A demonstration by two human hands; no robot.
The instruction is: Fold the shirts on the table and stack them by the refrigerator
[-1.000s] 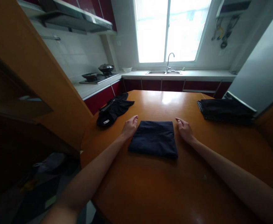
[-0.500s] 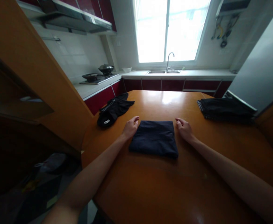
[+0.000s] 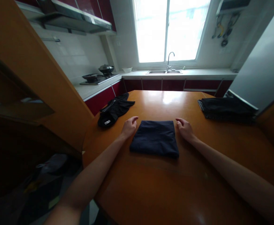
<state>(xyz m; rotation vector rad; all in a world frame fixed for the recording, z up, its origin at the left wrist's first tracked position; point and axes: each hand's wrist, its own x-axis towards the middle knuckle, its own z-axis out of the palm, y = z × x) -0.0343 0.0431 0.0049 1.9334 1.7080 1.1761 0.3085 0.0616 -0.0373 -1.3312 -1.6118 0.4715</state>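
A folded navy garment (image 3: 154,138) lies flat on the wooden table (image 3: 151,184) in front of me, in a neat, nearly square shape. My left hand (image 3: 129,126) rests on the tabletop just off its left edge, fingers loosely curved and holding nothing. On the opposite side, my right hand (image 3: 184,128) lies close to the right edge, also with relaxed, bent fingers and nothing in them. Neither hand grips the cloth. Which kind of garment it is cannot be made out in its folded state.
A crumpled black garment (image 3: 114,110) with a white label sits at the table's left edge. Folded dark clothes (image 3: 227,108) lie at the right. Beyond are a stove with pans (image 3: 106,69), a sink (image 3: 157,72) and a fridge (image 3: 262,59).
My left hand has shifted slightly left, away from the garment's edge. The right hand and the folded garment have stayed in place.
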